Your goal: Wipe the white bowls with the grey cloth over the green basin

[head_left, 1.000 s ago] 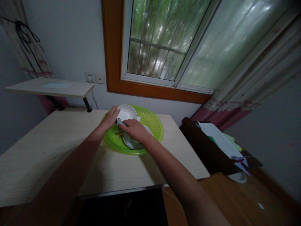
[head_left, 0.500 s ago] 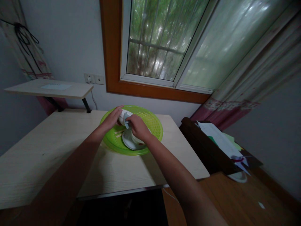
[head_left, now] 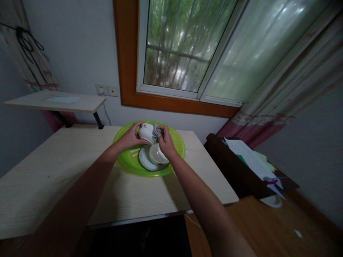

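Note:
My left hand [head_left: 133,137] is closed round a white bowl [head_left: 146,132] with reddish marks, tipped on its side above a green basin [head_left: 125,165]. Bunched in my right hand [head_left: 165,141] is a grey-blue cloth [head_left: 156,132], pressed to the bowl's right side. Just below, a second white bowl [head_left: 157,154] rests on a white plate [head_left: 145,159] in the basin. A pair of light chopsticks [head_left: 135,152] lies left of the plate, only partly visible.
The basin stands on a pale wooden desk [head_left: 139,196]. At the left rises a small shelf [head_left: 88,103] on black legs. A dark cabinet [head_left: 225,166] with papers [head_left: 249,157] is right of the desk, and a window [head_left: 182,53] is behind.
The held bowl has turned, so more of its side shows. My right hand and the cloth have moved right, uncovering the lower bowl.

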Available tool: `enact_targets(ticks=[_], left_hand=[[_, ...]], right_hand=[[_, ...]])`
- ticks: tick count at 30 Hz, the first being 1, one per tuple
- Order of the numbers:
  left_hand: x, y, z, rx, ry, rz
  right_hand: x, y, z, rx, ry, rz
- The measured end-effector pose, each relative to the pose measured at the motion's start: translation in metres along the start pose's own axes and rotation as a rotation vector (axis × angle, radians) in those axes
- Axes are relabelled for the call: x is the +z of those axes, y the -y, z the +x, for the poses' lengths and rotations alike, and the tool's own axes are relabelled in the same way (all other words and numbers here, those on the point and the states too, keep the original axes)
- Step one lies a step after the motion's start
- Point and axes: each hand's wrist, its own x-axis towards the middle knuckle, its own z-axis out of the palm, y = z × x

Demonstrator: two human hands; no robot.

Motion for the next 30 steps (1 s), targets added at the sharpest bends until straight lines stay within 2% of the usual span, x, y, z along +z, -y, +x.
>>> enact_targets(ticks=[6, 11, 15, 18, 23, 27, 30], left_hand=[[-0.003, -0.002, -0.002, 0.061, -0.083, 0.316], [-0.001, -0.002, -0.006, 0.025, -0.027, 0.298], [-0.001, -0.009, -0.009, -0.03, -0.052, 0.367], [-0.002, -0.016, -0.01, -0.057, -0.09, 0.412], [-0.002, -0.021, -0.011, -0.091, -0.135, 0.425], [-0.003, -0.017, -0.01, -0.085, -0.136, 0.4], [-0.004, -0.015, -0.009, -0.076, -0.144, 0.4]], right_hand=[[-0.001, -0.006, 0.001, 0.034, -0.036, 0.018], [-0.002, -0.003, 0.003, 0.055, -0.064, -0.01], [-0.001, 0.0, 0.005, 0.05, -0.077, -0.058], [0.0, 0.002, 0.006, -0.009, -0.062, -0.115], [0.001, 0.013, 0.004, -0.193, 0.045, -0.267], [0.004, 0.023, 0.001, -0.365, 0.222, -0.368], [0.007, 0.025, 0.0, -0.417, 0.296, -0.385]])
